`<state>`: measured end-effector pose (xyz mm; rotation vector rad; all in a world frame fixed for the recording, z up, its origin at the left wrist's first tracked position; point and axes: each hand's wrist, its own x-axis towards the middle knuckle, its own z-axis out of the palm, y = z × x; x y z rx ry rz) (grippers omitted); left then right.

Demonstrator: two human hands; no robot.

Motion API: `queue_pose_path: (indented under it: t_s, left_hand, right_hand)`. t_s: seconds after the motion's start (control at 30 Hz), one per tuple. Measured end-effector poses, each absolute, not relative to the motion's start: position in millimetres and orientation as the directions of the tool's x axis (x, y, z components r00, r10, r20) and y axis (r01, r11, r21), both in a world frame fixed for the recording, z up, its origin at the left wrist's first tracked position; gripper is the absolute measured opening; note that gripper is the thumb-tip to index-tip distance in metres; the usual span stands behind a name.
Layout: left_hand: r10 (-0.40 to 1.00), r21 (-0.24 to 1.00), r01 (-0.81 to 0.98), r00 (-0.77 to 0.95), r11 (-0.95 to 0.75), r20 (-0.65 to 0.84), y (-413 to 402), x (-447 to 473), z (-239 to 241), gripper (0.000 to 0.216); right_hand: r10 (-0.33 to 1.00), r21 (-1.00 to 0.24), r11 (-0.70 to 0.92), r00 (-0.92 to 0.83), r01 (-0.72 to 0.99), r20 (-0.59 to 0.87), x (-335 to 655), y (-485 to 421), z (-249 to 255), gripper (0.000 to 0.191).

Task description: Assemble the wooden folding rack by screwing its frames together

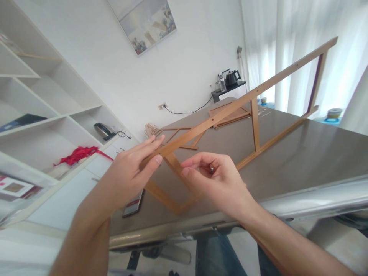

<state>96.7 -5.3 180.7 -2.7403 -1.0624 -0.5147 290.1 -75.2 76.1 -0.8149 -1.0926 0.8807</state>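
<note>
A long wooden frame [234, 107] with several crosspieces stands on edge on the table, small holes showing along its upper rail. My left hand [130, 165] grips the near end of that rail, thumb on one side and fingers on the other. Just right of it, my right hand [218, 176] is closed in a pinch beside a crosspiece, apart from the upper rail. The end of a small shiny metal piece [212, 169] shows between its curled fingers; its kind is too small to tell.
On the grey table [287, 157] lie more wooden frame parts [230, 115] and a dark-edged flat device [133, 205]. Behind stands a black kettle [232, 78] on a small stand. White shelves [66, 115] rise at left, and a metal edge [316, 199] runs along the table's front.
</note>
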Motion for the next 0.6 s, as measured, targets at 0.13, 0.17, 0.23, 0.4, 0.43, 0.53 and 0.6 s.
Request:
queue_pose_path:
  t_s: [0.13, 0.17, 0.23, 0.4, 0.43, 0.53, 0.6]
  left_hand:
    - [0.624, -0.023, 0.678, 0.689, -0.735, 0.369, -5.5, 97.0, 181.0, 0.058]
    - [0.623, -0.025, 0.677, 0.69, -0.735, 0.368, -5.7, 97.1, 181.2, 0.058]
    - [0.624, -0.028, 0.678, 0.691, -0.735, 0.365, -6.3, 97.5, 181.8, 0.058]
    - [0.623, -0.035, 0.676, 0.697, -0.736, 0.355, -7.8, 98.3, 182.6, 0.057]
    - [0.624, -0.035, 0.676, 0.697, -0.736, 0.353, -8.0, 98.5, 182.7, 0.057]
    - [0.631, -0.025, 0.679, 0.694, -0.733, 0.348, -8.1, 98.8, 182.9, 0.058]
    - [0.63, -0.021, 0.677, 0.695, -0.735, 0.346, -7.9, 98.8, 183.0, 0.058]
  right_hand:
    - [0.852, -0.86, 0.5, 0.233, -0.099, 0.469, 284.5, -64.8, 75.5, 0.012]
    - [0.835, -0.849, 0.524, 0.235, -0.066, 0.497, 283.2, -61.9, 76.3, 0.012]
    - [0.797, -0.819, 0.574, 0.237, -0.012, 0.555, 281.7, -56.2, 78.5, 0.01]
    - [0.767, -0.786, 0.618, 0.204, 0.023, 0.609, 282.7, -47.0, 81.2, 0.014]
    - [0.768, -0.785, 0.619, 0.193, 0.017, 0.61, 283.0, -46.5, 81.2, 0.016]
    - [0.763, -0.776, 0.631, 0.166, 0.019, 0.624, 283.4, -46.6, 82.1, 0.018]
    - [0.751, -0.764, 0.643, 0.156, 0.049, 0.642, 283.4, -47.3, 83.8, 0.018]
